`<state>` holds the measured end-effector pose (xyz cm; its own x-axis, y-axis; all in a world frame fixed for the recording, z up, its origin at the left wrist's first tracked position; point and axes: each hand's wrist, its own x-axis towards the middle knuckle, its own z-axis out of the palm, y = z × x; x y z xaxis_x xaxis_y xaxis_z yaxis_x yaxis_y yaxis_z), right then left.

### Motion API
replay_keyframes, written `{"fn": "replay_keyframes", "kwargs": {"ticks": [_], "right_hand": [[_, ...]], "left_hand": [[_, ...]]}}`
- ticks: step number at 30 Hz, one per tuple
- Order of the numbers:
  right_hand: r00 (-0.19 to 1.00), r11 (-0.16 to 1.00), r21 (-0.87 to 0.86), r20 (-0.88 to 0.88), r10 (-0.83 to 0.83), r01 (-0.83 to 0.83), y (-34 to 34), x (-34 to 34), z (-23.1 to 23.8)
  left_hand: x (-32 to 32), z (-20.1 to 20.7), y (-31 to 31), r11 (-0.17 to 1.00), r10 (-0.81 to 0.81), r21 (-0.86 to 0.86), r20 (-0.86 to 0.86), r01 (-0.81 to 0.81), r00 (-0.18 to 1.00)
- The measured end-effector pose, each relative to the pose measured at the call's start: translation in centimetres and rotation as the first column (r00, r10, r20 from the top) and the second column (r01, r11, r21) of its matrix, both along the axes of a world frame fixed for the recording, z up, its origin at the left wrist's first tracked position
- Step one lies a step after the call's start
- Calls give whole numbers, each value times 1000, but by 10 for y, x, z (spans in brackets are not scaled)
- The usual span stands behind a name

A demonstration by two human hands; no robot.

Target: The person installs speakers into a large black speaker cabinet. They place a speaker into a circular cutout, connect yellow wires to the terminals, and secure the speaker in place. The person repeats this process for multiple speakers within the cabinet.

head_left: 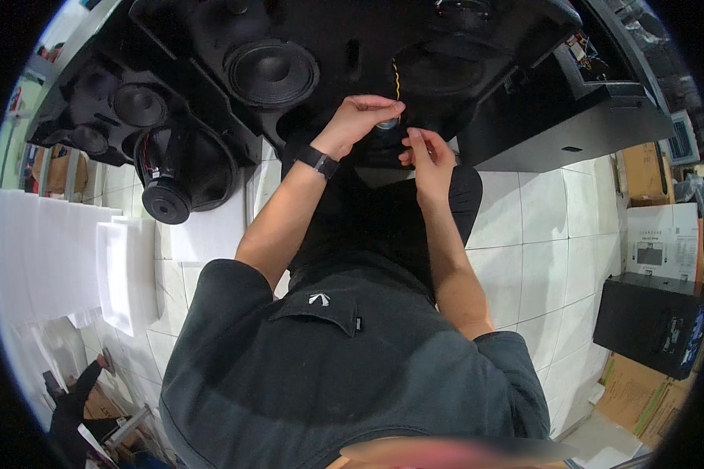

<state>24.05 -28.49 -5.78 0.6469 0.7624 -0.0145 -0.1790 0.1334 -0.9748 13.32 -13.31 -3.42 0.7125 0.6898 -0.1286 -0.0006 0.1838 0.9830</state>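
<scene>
Pinching the yellow wire, probably light, limp and best gripped near its end, with the left hand, fingertips together, beside a half-curled right hand of unclear hold.

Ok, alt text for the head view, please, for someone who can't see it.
The person's bare left hand pinches a thin, twisted yellow wire at a large black speaker cabinet, the bare right hand close beside it with fingers curled. A round black speaker driver shows at left; white square floor tiles lie below.
</scene>
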Motion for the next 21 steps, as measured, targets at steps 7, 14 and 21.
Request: {"fn": "replay_keyframes", "kwargs": {"ticks": [7, 14, 21], "right_hand": [[752, 956, 106, -596, 281, -274, 16, 17, 19], [941, 989, 36, -304, 149, -145, 16, 14, 14], [426, 976, 132, 884, -196, 174, 32, 19, 15]], "left_hand": [[-1, 8, -4, 992, -104, -78, -14, 103, 994], [9, 14, -6, 899, -40, 437, 2, 35, 999], [19, 60, -14, 89, 368, 980, -199, 179, 908]]}}
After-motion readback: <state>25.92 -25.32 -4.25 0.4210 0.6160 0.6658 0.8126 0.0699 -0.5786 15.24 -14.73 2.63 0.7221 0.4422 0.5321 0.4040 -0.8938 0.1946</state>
